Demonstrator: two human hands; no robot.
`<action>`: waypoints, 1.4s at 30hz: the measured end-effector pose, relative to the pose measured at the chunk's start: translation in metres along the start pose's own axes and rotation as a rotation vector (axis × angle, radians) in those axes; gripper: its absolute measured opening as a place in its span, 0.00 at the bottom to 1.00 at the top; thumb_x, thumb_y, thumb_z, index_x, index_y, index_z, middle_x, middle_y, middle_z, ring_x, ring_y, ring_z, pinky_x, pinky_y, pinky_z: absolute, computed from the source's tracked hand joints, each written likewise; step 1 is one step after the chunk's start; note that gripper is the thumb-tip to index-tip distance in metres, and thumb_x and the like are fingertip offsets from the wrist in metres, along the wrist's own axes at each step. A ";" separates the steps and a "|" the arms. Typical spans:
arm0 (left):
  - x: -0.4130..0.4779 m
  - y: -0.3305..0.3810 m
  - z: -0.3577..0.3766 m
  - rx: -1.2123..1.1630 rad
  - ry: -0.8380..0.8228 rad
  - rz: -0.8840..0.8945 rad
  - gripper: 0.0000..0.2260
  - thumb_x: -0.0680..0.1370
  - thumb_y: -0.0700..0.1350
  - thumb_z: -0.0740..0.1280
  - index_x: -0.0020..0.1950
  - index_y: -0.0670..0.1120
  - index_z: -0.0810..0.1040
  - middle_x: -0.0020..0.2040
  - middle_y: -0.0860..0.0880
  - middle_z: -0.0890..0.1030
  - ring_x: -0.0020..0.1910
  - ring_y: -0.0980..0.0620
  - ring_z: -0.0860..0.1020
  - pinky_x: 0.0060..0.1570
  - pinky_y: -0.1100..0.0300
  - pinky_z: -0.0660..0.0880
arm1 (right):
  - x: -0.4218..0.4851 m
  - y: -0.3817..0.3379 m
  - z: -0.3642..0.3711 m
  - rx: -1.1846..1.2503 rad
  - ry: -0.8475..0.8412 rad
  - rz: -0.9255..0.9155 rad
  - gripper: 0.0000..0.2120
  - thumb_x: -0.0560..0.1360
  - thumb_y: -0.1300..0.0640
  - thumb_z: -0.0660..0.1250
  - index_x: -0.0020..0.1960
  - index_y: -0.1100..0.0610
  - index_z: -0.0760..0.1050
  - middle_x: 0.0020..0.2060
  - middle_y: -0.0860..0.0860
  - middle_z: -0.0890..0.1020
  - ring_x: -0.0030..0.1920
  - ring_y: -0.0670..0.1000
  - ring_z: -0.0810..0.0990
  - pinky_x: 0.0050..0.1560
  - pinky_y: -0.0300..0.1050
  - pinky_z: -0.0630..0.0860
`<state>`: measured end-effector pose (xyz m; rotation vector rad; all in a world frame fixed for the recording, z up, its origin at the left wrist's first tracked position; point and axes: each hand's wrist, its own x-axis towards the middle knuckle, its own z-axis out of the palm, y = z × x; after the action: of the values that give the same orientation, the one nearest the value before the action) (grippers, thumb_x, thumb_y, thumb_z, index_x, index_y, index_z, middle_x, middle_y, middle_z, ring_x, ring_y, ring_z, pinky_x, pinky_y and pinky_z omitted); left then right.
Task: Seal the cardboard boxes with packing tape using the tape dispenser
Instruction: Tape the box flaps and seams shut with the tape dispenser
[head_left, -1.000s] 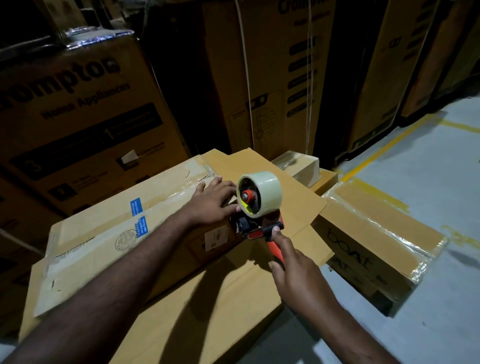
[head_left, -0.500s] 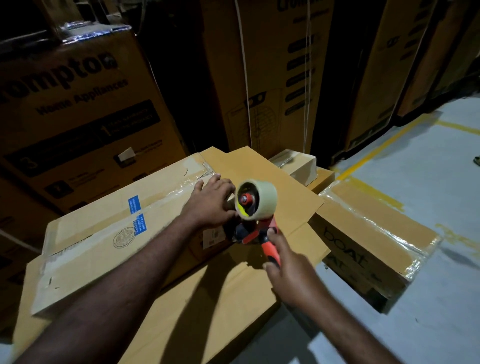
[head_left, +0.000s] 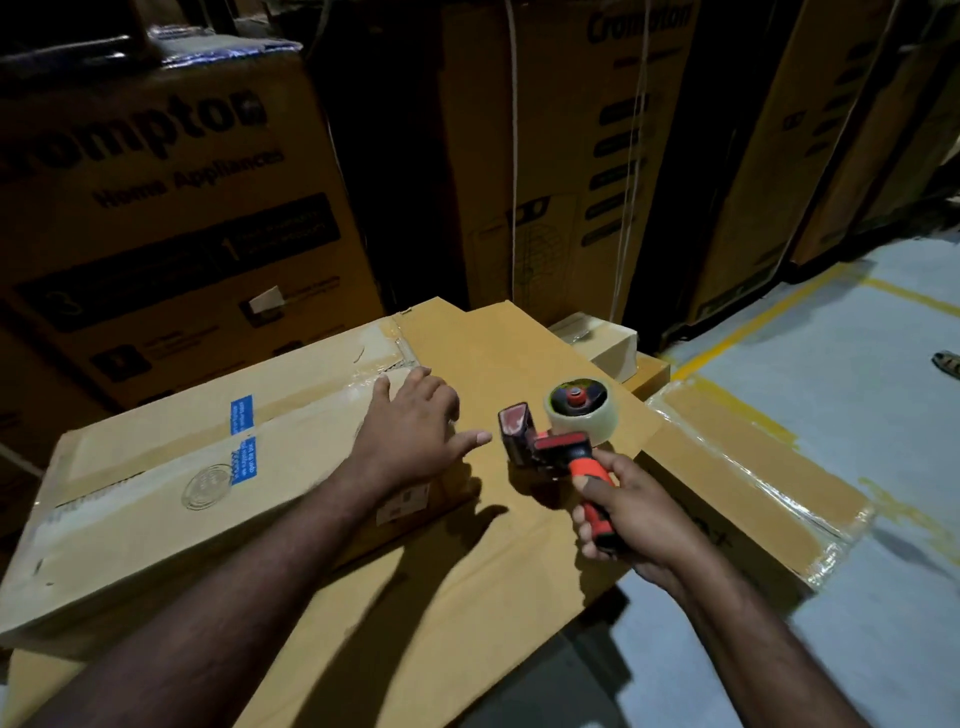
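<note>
Warehouse setting, pretty dim: grey floor (head_left: 857, 395) with yellow lines on the right, and tall Crompton cartons (head_left: 156, 208) stacked along the far side. Near the camera a long cardboard box (head_left: 156, 499) lies on a big flat cardboard sheet (head_left: 467, 613). It has clear tape along its top seam and 2 blue stickers (head_left: 242, 415) on it.

Left grip (head_left: 410, 431) is a bare hand lying palm-down on the right end of that box, fingers flat, thumb stuck out to the right, holding nothing. Right grip (head_left: 634, 514) is wrapped tight round the orange-and-black handle of the tape dispenser (head_left: 540, 447). The dispenser sits just right of the left thumb, over the flat sheet; can't tell if it's touching the cardboard. Its tape roll (head_left: 576, 415) is on the far side and the red front plate faces up.

Further right, another box (head_left: 737, 478) covered in shiny tape sits on the floor, and 1 small box (head_left: 608, 345) sits at the far edge of the sheet.
</note>
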<state>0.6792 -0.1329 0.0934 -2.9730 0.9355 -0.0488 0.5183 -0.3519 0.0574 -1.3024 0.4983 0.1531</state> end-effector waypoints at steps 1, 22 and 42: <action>-0.008 -0.001 0.001 0.032 0.031 -0.029 0.28 0.76 0.74 0.50 0.55 0.53 0.73 0.66 0.51 0.74 0.77 0.49 0.61 0.75 0.35 0.55 | 0.006 -0.002 0.005 0.030 0.005 -0.008 0.16 0.83 0.59 0.63 0.68 0.46 0.68 0.35 0.59 0.78 0.31 0.54 0.77 0.32 0.48 0.76; -0.100 -0.023 0.011 0.102 0.137 -0.288 0.23 0.81 0.58 0.55 0.73 0.52 0.72 0.80 0.46 0.64 0.80 0.44 0.58 0.71 0.25 0.41 | 0.144 0.036 0.157 -0.562 0.004 -0.138 0.15 0.80 0.56 0.62 0.67 0.51 0.69 0.44 0.59 0.81 0.36 0.57 0.82 0.26 0.46 0.78; -0.178 -0.005 0.038 -0.054 0.414 -0.791 0.25 0.80 0.57 0.54 0.73 0.49 0.73 0.76 0.51 0.71 0.80 0.46 0.60 0.70 0.22 0.44 | 0.069 -0.001 0.227 -0.930 -0.520 -1.390 0.17 0.80 0.52 0.60 0.65 0.57 0.78 0.59 0.54 0.79 0.61 0.54 0.75 0.62 0.51 0.74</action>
<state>0.5380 -0.0265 0.0515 -3.2189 -0.3019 -0.6685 0.6405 -0.1487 0.0684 -2.1315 -1.0961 -0.4959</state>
